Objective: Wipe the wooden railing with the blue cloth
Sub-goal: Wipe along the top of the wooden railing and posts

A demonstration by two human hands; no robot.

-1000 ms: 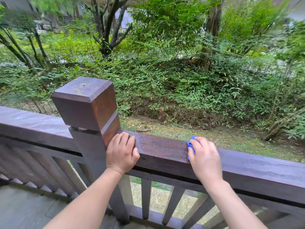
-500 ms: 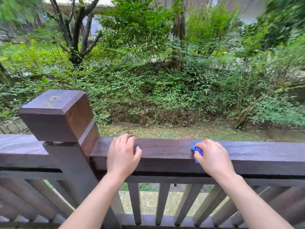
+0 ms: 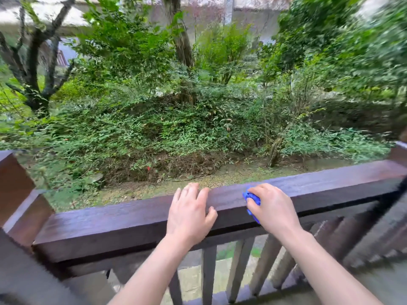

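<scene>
A dark brown wooden railing runs across the head view, rising to the right. My right hand presses a small blue cloth onto the rail's top and near face; most of the cloth is hidden under the palm. My left hand lies flat on the rail just left of it, fingers spread over the top edge, holding nothing.
A thick square post stands at the far left end of the rail. Another post corner shows at the far right. Slanted balusters hang below the rail. Bushes and trees fill the ground beyond.
Both hands have slid to the right along the rail, away from the left post, with the cloth under my right hand. The view has swung right and the post now sits at the frame's edge.
</scene>
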